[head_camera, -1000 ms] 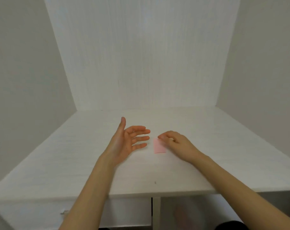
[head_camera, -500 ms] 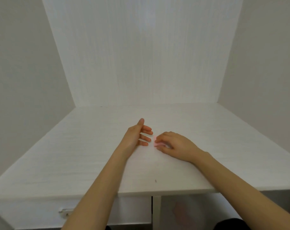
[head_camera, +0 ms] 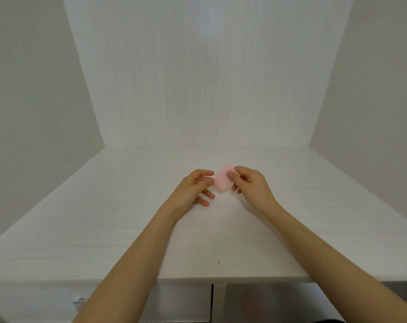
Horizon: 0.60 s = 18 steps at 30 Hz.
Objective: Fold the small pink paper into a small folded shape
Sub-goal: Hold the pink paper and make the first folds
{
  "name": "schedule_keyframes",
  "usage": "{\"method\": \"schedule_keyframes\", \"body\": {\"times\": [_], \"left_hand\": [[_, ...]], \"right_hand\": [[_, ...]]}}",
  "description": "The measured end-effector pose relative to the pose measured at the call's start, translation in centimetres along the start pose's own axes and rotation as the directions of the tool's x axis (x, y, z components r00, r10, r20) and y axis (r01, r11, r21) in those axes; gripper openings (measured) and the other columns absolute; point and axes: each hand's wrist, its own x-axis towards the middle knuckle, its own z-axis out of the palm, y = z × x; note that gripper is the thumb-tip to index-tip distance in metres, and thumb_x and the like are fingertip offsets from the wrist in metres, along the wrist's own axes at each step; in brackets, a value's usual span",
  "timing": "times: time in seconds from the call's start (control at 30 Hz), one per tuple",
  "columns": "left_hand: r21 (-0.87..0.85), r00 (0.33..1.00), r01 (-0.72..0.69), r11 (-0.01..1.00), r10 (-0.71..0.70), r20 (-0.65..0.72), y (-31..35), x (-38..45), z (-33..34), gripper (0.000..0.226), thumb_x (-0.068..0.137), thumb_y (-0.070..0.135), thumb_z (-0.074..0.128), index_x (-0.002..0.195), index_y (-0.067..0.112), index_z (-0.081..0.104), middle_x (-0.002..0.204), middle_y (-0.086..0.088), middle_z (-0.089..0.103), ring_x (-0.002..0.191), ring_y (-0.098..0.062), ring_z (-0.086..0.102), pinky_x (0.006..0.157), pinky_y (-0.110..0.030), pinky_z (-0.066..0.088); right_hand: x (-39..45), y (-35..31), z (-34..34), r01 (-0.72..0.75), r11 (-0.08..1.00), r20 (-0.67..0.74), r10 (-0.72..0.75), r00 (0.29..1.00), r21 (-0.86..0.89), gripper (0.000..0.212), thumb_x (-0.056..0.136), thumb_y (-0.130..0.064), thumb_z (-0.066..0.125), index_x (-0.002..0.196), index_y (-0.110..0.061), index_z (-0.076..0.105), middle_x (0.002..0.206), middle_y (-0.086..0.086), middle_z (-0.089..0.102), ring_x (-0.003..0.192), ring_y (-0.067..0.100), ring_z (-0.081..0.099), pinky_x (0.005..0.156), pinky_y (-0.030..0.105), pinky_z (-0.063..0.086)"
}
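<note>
Pink paper: the pink paper [head_camera: 222, 180] is held above the white tabletop [head_camera: 128, 217], tilted, between the two hands and near the tabletop's middle.
Right grip: the right hand [head_camera: 249, 183] pinches the paper's right edge, thumb on the near face and fingers curled behind.
Left grip: the left hand [head_camera: 193, 187] meets the paper's left edge with thumb and forefinger closing on it; the lower fingers hang loose toward the tabletop.
Progress: early, by my reading. The sheet looks like a plain small rectangle; no crease is plainly visible, though it is too small and soft in focus to rule one out.
Left to do: the folds themselves and pressing them flat.
Writing: none readable; no brand or label on paper, tabletop or walls.
</note>
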Motion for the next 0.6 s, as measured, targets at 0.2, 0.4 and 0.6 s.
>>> {"method": "schedule_keyframes", "body": {"times": [0.2, 0.4, 0.6], "left_hand": [[0.055, 0.998, -0.014, 0.998, 0.017, -0.062, -0.2, 0.4, -0.1, 0.013, 0.092, 0.020, 0.061, 0.096, 0.008, 0.065, 0.082, -0.010, 0.069, 0.069, -0.018, 0.064, 0.053, -0.028, 0.049], [0.083, 0.981, -0.039, 0.996, 0.054, -0.184, -0.8, 0.9, -0.2, 0.010, 0.090, 0.008, 0.061, 0.094, -0.001, 0.062, 0.070, -0.011, 0.064, 0.056, -0.017, 0.058, 0.049, -0.025, 0.047], [0.084, 0.966, -0.101, 0.991, 0.118, -0.231, -1.0, 1.2, 0.1, 0.011, 0.089, 0.008, 0.062, 0.094, -0.001, 0.063, 0.062, -0.007, 0.064, 0.049, -0.015, 0.055, 0.051, -0.028, 0.047]], "right_hand": [[1.3, 0.0, 1.5, -0.092, 0.967, 0.031, 0.087, 0.996, 0.238, 0.021, 0.097, -0.018, 0.051, 0.091, -0.011, 0.070, 0.082, 0.006, 0.070, 0.071, 0.014, 0.065, 0.067, 0.029, 0.054], [1.8, 0.6, 1.9, -0.131, 0.965, 0.029, 0.127, 0.991, 0.226, 0.016, 0.093, -0.019, 0.057, 0.090, -0.011, 0.071, 0.079, 0.000, 0.066, 0.066, 0.012, 0.059, 0.062, 0.027, 0.048], [3.0, 0.4, 1.7, -0.078, 0.984, -0.005, 0.080, 0.997, 0.162, 0.025, 0.093, -0.026, 0.058, 0.080, -0.008, 0.069, 0.065, 0.000, 0.060, 0.057, 0.010, 0.053, 0.056, 0.024, 0.043]]}}
